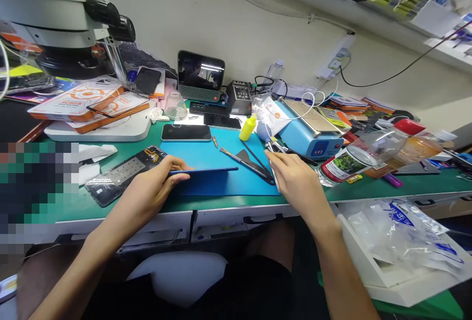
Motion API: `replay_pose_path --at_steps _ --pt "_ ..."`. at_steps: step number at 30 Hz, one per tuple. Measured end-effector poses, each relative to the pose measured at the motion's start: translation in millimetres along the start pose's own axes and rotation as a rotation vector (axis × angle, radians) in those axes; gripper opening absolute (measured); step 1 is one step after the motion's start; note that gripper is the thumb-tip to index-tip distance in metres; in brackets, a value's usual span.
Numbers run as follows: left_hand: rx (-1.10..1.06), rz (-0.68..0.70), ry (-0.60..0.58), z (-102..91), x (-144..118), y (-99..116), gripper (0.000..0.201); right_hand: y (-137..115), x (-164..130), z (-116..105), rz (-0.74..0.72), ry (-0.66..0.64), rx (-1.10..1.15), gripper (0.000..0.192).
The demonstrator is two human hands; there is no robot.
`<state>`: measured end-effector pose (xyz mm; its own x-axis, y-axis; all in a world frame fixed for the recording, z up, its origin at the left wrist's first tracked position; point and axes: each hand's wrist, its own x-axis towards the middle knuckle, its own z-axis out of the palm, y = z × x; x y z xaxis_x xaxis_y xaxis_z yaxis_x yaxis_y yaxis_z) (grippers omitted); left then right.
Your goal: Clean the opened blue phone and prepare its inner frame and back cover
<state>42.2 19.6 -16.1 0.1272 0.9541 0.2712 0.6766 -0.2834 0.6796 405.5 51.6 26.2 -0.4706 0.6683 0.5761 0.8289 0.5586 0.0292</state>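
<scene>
My left hand (162,177) is closed on one end of a thin blue phone (212,170), thumb below and fingers above. The phone is seen nearly edge-on over the blue mat (202,187). My right hand (295,177) is closed at the mat's right edge around a thin, pale flat piece (273,175), mostly hidden by the fingers. Between the hands lie a brush (239,158) and dark tweezers (256,157). A phone with a dark screen (186,132) rests at the mat's back left. Beside my left wrist is a detached phone back cover (120,177).
A yellow bottle (248,127) stands at the mat's back. Behind my right hand are a blue heating plate machine (311,133) and plastic bottles (346,162). A microscope (55,15) overhangs the left. An open drawer (387,280) holding plastic bags juts out at right.
</scene>
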Motion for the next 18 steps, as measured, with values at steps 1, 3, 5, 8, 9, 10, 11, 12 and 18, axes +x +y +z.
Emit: replay_pose_path --at_steps 1,3,5,8,9,10,11,12,18 --pt "-0.008 -0.025 0.005 -0.2 0.6 0.5 0.053 -11.4 1.4 0.5 0.017 0.041 0.029 0.027" --pt "-0.020 -0.059 0.010 -0.5 1.8 1.7 0.056 -37.0 5.5 2.3 0.032 0.113 0.114 0.020" --pt "-0.030 -0.081 0.015 -1.0 2.9 2.9 0.059 -60.6 11.5 5.9 0.030 0.156 0.187 0.013" --pt "-0.041 -0.103 0.023 -1.3 4.2 4.4 0.058 -83.0 21.8 13.9 0.018 0.184 0.221 0.009" --pt "-0.045 -0.104 0.024 -1.2 4.4 4.7 0.058 -86.7 24.9 16.6 0.013 0.186 0.222 0.008" --pt "-0.052 -0.102 0.025 -1.1 4.4 4.9 0.058 -88.9 27.6 18.9 0.009 0.184 0.222 0.006" --pt "-0.059 -0.099 0.024 -0.9 4.0 5.0 0.058 -90.1 29.7 20.6 0.003 0.180 0.222 0.004" --pt "-0.067 -0.094 0.020 -0.7 3.3 4.9 0.057 -90.7 31.1 21.8 -0.003 0.173 0.219 0.003" --pt "-0.136 -0.043 -0.069 -1.9 -6.0 4.6 0.044 -89.7 24.2 22.9 -0.041 0.152 0.183 0.006"
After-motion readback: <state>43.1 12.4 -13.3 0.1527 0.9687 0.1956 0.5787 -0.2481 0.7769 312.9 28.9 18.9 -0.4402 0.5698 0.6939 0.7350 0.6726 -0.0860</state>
